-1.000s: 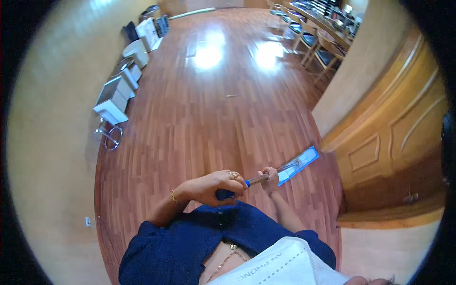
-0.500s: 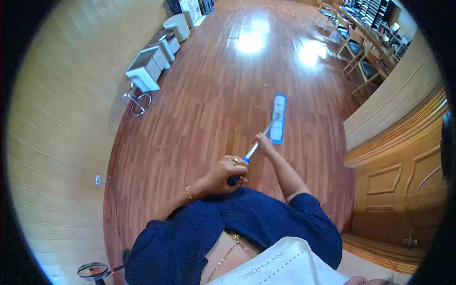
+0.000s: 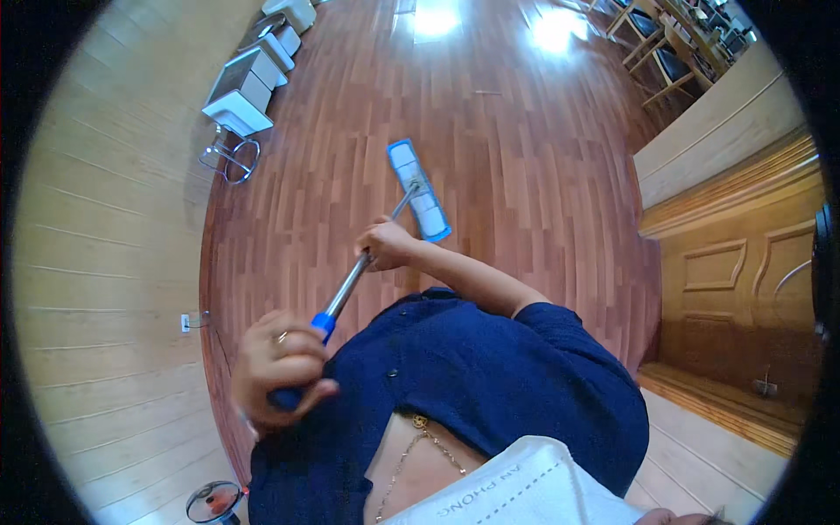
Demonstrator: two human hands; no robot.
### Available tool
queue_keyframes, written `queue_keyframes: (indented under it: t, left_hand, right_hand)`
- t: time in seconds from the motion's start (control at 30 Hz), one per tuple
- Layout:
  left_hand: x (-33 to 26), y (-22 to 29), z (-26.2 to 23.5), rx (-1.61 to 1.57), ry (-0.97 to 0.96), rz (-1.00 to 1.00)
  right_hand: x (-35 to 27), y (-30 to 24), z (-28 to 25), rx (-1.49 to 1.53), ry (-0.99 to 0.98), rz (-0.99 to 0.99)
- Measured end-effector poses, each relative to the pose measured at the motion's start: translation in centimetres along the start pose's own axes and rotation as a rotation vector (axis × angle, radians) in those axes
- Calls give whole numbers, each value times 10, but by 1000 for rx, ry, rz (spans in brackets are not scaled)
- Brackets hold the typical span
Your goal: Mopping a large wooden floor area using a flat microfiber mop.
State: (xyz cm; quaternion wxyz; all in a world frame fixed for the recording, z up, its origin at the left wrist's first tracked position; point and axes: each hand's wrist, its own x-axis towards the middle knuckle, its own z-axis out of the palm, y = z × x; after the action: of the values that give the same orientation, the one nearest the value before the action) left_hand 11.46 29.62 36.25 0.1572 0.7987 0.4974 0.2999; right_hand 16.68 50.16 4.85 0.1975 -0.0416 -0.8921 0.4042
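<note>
A flat mop (image 3: 423, 194) with a blue-edged, pale head lies on the wooden floor ahead of me. Its metal pole slants from the head back toward my left side. My left hand (image 3: 282, 360), somewhat blurred and wearing a ring, is closed round the dark blue grip at the pole's top end. Farther down the pole, my right hand (image 3: 385, 243) is wrapped round the metal tube, its arm reaching across in front of my body.
White cabinets (image 3: 241, 96) and a chrome-based stool (image 3: 232, 157) line the left wall. Chairs (image 3: 672, 70) stand by a long counter at the far right. A wooden door (image 3: 726, 289) is on the right. A round, racket-like object (image 3: 213, 503) shows at lower left.
The mop head has swung left and turned from near upright to a slant. Both hands have moved left with the pole, keeping their hold. The view has shifted closer to the near floor.
</note>
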Motion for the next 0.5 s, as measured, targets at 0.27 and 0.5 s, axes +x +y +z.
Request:
queue_keyframes:
  t: [0.27,0.5]
  left_hand:
    - [-84,-30,-58,-113,-13,332]
    - [-79,-100,-54,-370,41,439]
  right_hand:
    - [34,-69,40,83,-268,-41]
    - [10,-40,36,-79,-93,170]
